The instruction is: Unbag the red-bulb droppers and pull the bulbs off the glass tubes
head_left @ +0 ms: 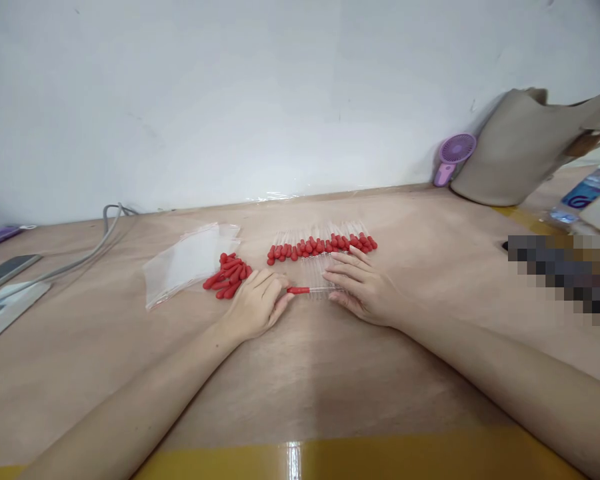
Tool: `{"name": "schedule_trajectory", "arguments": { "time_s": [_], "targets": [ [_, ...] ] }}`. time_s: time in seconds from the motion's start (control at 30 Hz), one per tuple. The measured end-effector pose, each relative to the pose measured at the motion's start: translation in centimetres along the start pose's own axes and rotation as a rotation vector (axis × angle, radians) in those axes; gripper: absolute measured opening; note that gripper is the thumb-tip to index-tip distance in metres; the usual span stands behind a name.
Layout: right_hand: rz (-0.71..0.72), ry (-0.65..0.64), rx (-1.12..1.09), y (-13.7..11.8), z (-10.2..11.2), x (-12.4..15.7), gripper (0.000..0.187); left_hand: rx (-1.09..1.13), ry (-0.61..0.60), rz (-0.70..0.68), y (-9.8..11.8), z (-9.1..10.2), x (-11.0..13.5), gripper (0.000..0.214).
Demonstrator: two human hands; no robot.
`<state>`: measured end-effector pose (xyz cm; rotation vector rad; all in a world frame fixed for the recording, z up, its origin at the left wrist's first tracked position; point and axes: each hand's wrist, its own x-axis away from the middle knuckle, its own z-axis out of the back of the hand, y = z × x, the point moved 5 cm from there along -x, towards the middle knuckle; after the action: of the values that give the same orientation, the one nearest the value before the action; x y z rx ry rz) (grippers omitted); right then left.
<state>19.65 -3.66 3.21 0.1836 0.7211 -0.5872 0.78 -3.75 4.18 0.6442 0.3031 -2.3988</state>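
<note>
A clear glass dropper with a red rubber bulb (305,290) lies between my hands on the brown table. My left hand (256,303) is curled, its fingertips pinching the red bulb end. My right hand (363,287) grips the clear tube end, fingers partly stretched over it. Just behind the hands lies a row of several assembled droppers with red bulbs (323,245). A small heap of loose red bulbs (229,275) sits left of my left hand.
Clear plastic bags (187,262) lie left of the red heap. A grey cable (87,253), a phone (5,270) and a white power strip (7,307) are at far left. A purple mini fan (454,155), a beige bag (523,150) and a water bottle (587,190) stand at back right.
</note>
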Motion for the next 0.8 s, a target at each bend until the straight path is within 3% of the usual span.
{"name": "schedule_trajectory", "arguments": {
  "time_s": [0.2,0.43,0.6,0.8],
  "targets": [
    [0.018,0.017,-0.010,0.1,-0.7,0.0,0.021,0.059,-0.022,0.015,-0.2,-0.3,0.1,0.014],
    [0.033,0.041,-0.019,-0.2,-0.6,-0.1,0.020,0.084,0.029,-0.047,0.6,-0.5,-1.1,0.037],
    [0.065,0.062,-0.032,-0.5,-0.6,0.0,0.021,-0.016,0.123,-0.184,2.0,-0.9,-2.0,0.025],
    [0.087,0.068,0.010,-0.8,-0.7,-0.3,0.024,-0.055,0.182,-0.222,2.3,-1.1,-2.0,0.018]
  ]
}}
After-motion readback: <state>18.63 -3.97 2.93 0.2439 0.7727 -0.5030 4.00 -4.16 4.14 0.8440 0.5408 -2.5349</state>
